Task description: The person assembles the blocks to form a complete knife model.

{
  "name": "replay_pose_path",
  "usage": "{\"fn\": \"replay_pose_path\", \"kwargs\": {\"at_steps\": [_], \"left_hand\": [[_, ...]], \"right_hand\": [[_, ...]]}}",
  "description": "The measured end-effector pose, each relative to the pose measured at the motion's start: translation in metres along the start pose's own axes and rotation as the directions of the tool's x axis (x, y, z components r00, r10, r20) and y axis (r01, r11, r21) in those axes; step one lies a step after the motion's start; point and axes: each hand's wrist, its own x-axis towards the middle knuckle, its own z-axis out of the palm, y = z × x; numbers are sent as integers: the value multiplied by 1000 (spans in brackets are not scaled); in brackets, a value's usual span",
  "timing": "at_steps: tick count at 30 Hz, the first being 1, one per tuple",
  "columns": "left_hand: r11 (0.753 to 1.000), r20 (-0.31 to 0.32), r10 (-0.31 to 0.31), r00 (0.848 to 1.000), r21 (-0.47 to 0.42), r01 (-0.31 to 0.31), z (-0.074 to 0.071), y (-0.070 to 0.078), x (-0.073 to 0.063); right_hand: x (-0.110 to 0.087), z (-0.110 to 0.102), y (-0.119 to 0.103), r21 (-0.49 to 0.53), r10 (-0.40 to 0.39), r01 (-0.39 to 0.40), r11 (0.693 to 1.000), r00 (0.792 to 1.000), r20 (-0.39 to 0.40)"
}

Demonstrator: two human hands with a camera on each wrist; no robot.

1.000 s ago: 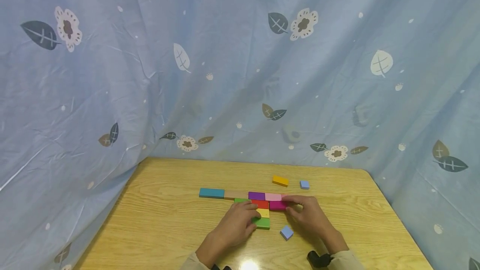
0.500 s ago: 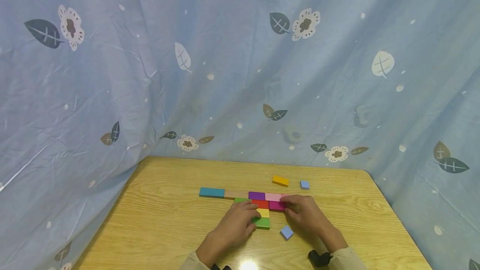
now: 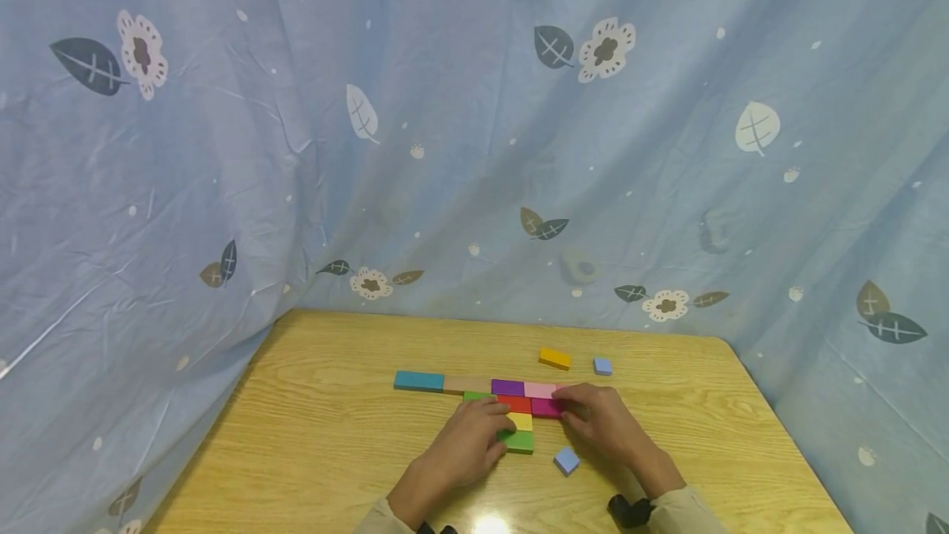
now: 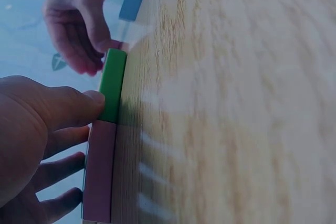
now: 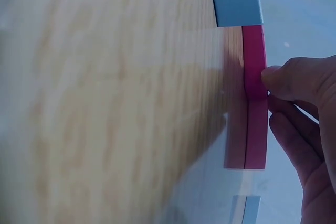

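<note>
In the head view, my left hand [image 3: 465, 442] rests with relaxed fingers over a group of flat coloured blocks. A red block [image 3: 513, 404], a yellow block [image 3: 523, 422] and a green block [image 3: 521, 442] show beside its fingertips; the hand covers others. The left wrist view shows the thumb against the near side of the green block [image 4: 113, 85]. My right hand [image 3: 604, 421] pinches the right end of a magenta block [image 3: 545, 408], which lies right against the red one. In the right wrist view, its thumb touches the magenta block [image 5: 254, 59] and the index fingertip is close by.
Behind runs a row: teal block [image 3: 418, 381], wood-coloured block [image 3: 467, 385], purple block [image 3: 507, 386], pink block [image 3: 539, 390]. A loose blue block [image 3: 567, 461] lies near the right hand. Farther back are an orange block [image 3: 554, 358] and another blue block [image 3: 602, 366].
My right hand has shifted slightly left with the magenta block, and the thin gap beside the red block has narrowed. My left hand has stayed in place.
</note>
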Motion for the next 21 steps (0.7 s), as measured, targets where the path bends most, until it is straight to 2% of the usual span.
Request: {"fn": "replay_pose_path", "kwargs": {"at_steps": [10, 14, 18, 21], "left_hand": [[1000, 2, -1, 1000, -5, 1, -1, 0, 0], [1000, -1, 3, 1000, -7, -3, 0, 0, 0], [1000, -1, 2, 1000, -14, -2, 0, 0, 0], [1000, -7, 6, 1000, -19, -6, 0, 0, 0]], "right_hand": [[1, -2, -2, 20, 30, -31, 999, 999, 27], [3, -10, -2, 66, 85, -83, 994, 996, -28], [10, -21, 4, 199, 155, -128, 971, 980, -125], [16, -29, 15, 356, 219, -152, 922, 963, -156]]}}
